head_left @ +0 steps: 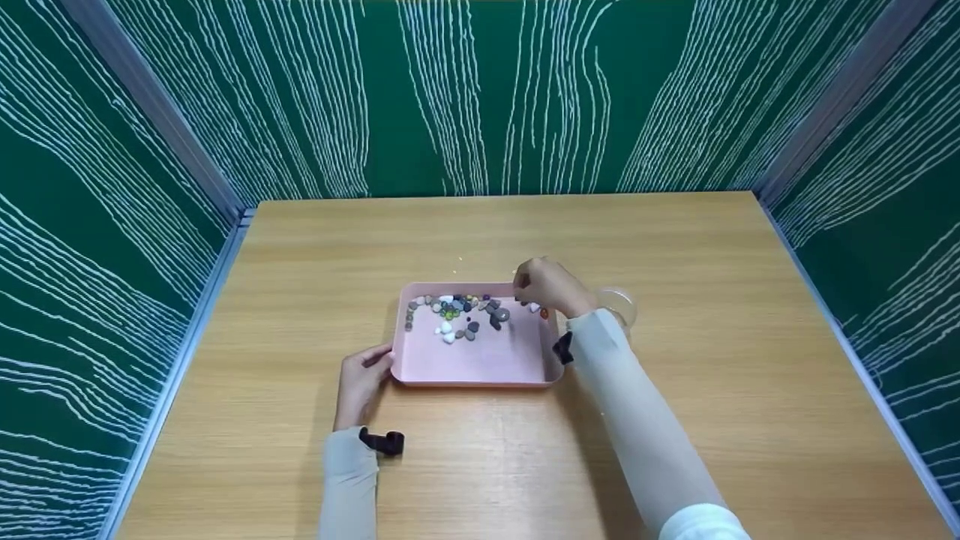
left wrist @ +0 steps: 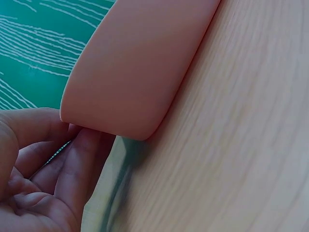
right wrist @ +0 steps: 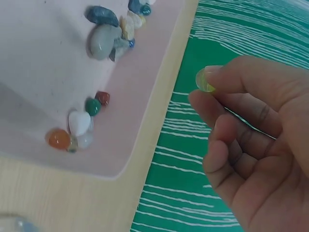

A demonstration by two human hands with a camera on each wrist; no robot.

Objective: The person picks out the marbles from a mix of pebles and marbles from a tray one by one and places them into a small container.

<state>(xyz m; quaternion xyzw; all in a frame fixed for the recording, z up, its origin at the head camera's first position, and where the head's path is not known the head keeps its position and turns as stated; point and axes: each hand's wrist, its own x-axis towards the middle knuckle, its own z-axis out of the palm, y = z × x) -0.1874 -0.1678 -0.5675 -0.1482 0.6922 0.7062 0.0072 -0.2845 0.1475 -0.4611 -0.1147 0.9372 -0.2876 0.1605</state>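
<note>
A pink tray (head_left: 480, 367) lies on the table with several small stones along its far side. My left hand (head_left: 364, 382) grips the tray near its front left corner; in the left wrist view the fingers (left wrist: 79, 154) meet the rim and end wall. Over the tray's far right corner, my right hand (head_left: 551, 285) pinches a translucent yellow-green glass marble (right wrist: 204, 80) between thumb and index finger. Beneath it in the tray, the right wrist view has an orange stone (right wrist: 59, 138), a white stone (right wrist: 79, 123), a green bead (right wrist: 92, 106) and a dark red stone (right wrist: 102, 98).
A clear round container (head_left: 621, 304) stands right of the tray, partly hidden by the right forearm. Tiny pale bits (head_left: 460, 259) lie on the wooden table (head_left: 360, 262) behind the tray. Green panels (head_left: 517, 97) with white lines enclose the back and sides.
</note>
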